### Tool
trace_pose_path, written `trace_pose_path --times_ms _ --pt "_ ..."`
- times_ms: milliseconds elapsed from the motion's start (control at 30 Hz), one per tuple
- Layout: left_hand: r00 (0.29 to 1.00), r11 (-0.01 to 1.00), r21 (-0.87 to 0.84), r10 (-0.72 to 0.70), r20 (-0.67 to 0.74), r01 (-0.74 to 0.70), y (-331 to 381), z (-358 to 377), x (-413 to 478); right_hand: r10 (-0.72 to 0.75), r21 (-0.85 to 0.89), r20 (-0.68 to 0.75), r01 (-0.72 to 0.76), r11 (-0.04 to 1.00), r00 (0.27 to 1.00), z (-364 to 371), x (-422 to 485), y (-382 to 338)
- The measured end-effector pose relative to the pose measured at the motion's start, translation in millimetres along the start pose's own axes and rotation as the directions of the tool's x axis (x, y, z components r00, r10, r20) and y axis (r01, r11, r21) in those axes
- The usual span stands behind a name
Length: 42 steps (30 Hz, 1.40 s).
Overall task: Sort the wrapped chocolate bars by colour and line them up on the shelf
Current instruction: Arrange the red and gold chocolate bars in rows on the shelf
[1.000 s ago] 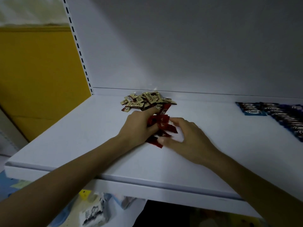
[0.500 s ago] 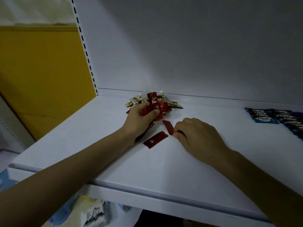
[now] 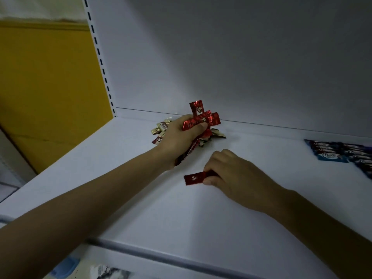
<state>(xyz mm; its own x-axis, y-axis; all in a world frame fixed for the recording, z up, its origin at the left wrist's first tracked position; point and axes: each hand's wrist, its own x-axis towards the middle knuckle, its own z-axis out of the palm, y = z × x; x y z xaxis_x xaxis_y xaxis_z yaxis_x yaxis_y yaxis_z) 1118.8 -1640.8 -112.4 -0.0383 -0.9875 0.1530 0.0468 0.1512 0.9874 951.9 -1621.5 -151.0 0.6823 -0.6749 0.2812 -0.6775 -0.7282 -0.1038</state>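
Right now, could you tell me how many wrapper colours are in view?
3: gold pile behind left hand, red bunch in it, red bar in right hand, blue bars far right; others may hide.

Two hands show: one left hand [image 3: 179, 137] and one right hand [image 3: 231, 174]. There is one shelf [image 3: 221, 228]. A single red bar [image 3: 194, 178] sits apart. The bunch of red bars [image 3: 203, 121] shows at least three. The gold bars [image 3: 161, 127] and blue bars [image 3: 330, 156] overlap too much to count.
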Motion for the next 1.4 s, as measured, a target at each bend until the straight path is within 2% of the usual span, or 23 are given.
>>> trace_pose_path --times_ms 100,167,233,300,367,433,533,733,833,900,1033,1067,1133,1200,1267,1333,1400 --pt "0.999 0.997 -0.075 -0.033 0.018 0.034 -2 15 12 0.132 -0.286 0.033 -0.118 0.951 0.991 -8 -18 42" --pt "0.998 0.990 -0.124 -0.059 0.028 0.062 -6 29 24 0.243 -0.351 0.015 -0.223 0.910 0.970 -17 -35 72" --pt "0.995 0.989 -0.118 -0.088 0.046 0.093 -11 47 36 0.313 -0.265 -0.016 -0.306 0.914 0.950 -24 -44 87" --pt "0.995 0.986 -0.133 -0.094 0.042 0.099 -20 70 45 0.363 -0.102 -0.077 -0.369 0.924 0.929 -28 -45 88" --pt "0.999 0.978 -0.204 -0.054 0.004 0.053 -31 90 48 0.435 0.085 -0.154 -0.427 0.900 0.887 -30 -44 85" --pt "0.999 0.979 -0.205 0.007 -0.046 -0.016 -45 101 51 0.495 0.273 -0.221 -0.434 0.858 0.840 -32 -43 83" --pt "0.992 0.981 -0.163 0.088 -0.088 -0.102 -57 102 56 0.545 0.433 -0.190 -0.428 0.793 0.817 -42 -46 87" --pt "0.985 0.988 -0.054 0.137 -0.101 -0.143 -60 104 58 0.632 0.346 -0.032 -0.585 0.734 0.774 -52 -75 103" --pt "0.986 0.990 -0.023 0.139 -0.095 -0.142 -60 102 58 0.609 0.245 0.017 -0.594 0.766 0.793 -44 -77 104" --pt "0.986 0.990 -0.007 0.141 -0.089 -0.142 -60 102 58 0.597 0.216 -0.053 -0.575 0.790 0.800 -43 -74 104" --pt "0.989 0.992 -0.005 0.128 -0.070 -0.129 -57 102 57 0.518 0.229 -0.373 -0.465 0.855 0.770 -47 -60 92" --pt "0.989 0.992 -0.005 0.127 -0.071 -0.127 -57 102 56 0.500 0.250 -0.384 -0.434 0.866 0.777 -47 -53 89" --pt "0.990 0.991 -0.041 0.126 -0.070 -0.129 -56 102 55 0.500 0.310 -0.268 -0.418 0.854 0.823 -47 -42 87" --pt "0.991 0.989 -0.088 0.115 -0.070 -0.121 -54 102 54 0.538 0.357 -0.145 -0.463 0.811 0.831 -48 -36 90" --pt "0.992 0.986 -0.121 0.105 -0.071 -0.113 -53 101 53 0.625 0.336 -0.050 -0.576 0.745 0.779 -46 -37 99" --pt "0.993 0.982 -0.152 0.100 -0.068 -0.110 -53 102 51 0.699 0.228 0.053 -0.690 0.687 0.714 -41 -38 101" --pt "0.993 0.980 -0.166 0.103 -0.061 -0.112 -51 102 49 0.690 0.128 0.043 -0.689 0.713 0.722 -34 -36 101"
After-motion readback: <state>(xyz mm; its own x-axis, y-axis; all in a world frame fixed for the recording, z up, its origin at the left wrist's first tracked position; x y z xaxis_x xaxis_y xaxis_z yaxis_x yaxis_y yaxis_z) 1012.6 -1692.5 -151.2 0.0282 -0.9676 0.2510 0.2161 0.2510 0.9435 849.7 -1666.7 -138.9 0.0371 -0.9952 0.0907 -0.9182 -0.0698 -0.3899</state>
